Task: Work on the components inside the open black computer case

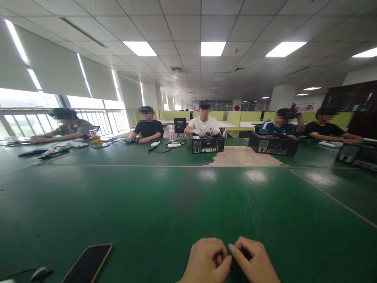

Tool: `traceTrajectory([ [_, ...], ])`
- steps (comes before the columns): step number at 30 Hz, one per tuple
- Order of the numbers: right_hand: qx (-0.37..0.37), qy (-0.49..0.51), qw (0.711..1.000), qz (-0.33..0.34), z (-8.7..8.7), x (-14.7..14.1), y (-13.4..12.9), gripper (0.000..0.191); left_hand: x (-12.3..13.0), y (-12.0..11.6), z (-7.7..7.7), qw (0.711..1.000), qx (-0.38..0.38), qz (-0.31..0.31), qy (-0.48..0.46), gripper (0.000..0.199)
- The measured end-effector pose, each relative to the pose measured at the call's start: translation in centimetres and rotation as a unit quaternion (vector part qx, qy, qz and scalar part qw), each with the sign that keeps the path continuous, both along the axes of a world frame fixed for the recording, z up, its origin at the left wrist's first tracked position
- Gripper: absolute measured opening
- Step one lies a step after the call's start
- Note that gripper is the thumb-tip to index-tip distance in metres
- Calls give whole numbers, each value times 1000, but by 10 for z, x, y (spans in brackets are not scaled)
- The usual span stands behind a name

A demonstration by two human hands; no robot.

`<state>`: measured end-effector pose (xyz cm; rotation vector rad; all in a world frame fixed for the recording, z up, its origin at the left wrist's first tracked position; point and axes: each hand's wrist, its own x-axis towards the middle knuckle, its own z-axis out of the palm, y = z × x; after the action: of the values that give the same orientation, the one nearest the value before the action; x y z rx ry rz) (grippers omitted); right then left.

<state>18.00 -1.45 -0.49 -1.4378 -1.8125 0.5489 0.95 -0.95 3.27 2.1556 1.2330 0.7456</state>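
My left hand (207,260) and my right hand (253,260) rest side by side on the green table (165,204) at the near edge. Both are curled into loose fists, fingertips nearly touching each other, and I see nothing held in either. A dark smartphone (87,264) with a light rim lies face up on the table to the left of my left hand, about a hand's width away.
Several people sit along the far side of the table. Two black computer cases (207,144) (273,143) stand in front of them, a third (357,155) at the far right. Cables, a bottle (96,138) and small tools lie far left. A worn bare patch (241,157) marks the table's middle.
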Motion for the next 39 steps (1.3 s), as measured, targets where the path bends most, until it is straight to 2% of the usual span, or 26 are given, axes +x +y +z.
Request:
traceTrajectory([
  [6, 39, -21, 999, 23, 19, 5, -6, 36, -13, 0, 16, 998, 36, -16, -40, 6],
  [10, 67, -15, 996, 56, 37, 6, -14, 25, -22, -1, 29, 995, 70, -53, -51, 8],
  [14, 78, 14, 994, 74, 47, 7, -18, 16, -25, 0, 32, 994, 87, -58, -46, 11],
  [23, 75, 47, 991, 97, 57, 4, -22, 13, -24, -3, 33, 991, 95, -77, -53, 13],
  [33, 101, 57, 988, 105, 65, 6, -26, 19, -25, -5, 33, 987, 123, -93, -37, 36],
  [39, 126, 45, 981, 142, 56, 1, -31, 27, -19, -12, 34, 980, 102, -161, -49, 41],
])
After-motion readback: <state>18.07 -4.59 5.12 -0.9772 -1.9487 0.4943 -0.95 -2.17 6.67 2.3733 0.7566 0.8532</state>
